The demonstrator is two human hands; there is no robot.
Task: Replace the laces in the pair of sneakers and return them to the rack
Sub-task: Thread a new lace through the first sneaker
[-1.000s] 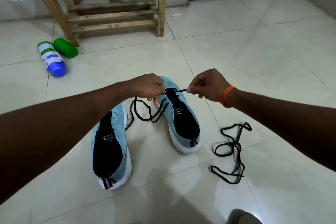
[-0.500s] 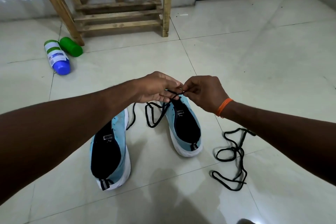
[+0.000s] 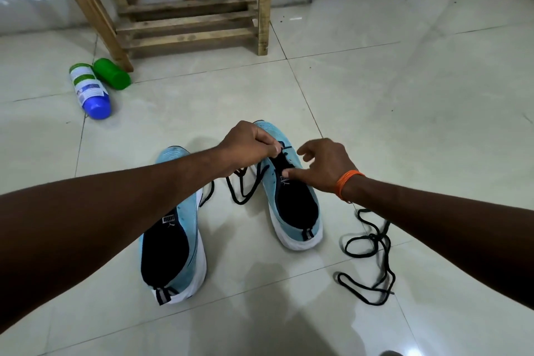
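pale blue sneaker (image 3: pixel 294 211), black tongue, white sole, left hand (image 3: pixel 248 147) pinching its black lace (image 3: pixel 242 203), right hand (image 3: pixel 323 166) spread open above

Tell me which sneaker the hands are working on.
The right sneaker: the left hand pinches its lace; the left sneaker has no hand on it.

Wide free floor (image 3: pixel 410 113) beyond the right sneaker (image 3: pixel 293 208). Only a narrow gap between it and the left sneaker (image 3: pixel 177 243), crossed by a black lace (image 3: pixel 242 203). Near its right side, a loose lace (image 3: pixel 375 237) in loops. By the leg of the rack (image 3: pixel 187 35), a blue-capped bottle (image 3: pixel 91 92) and a green bottle (image 3: pixel 113 74).
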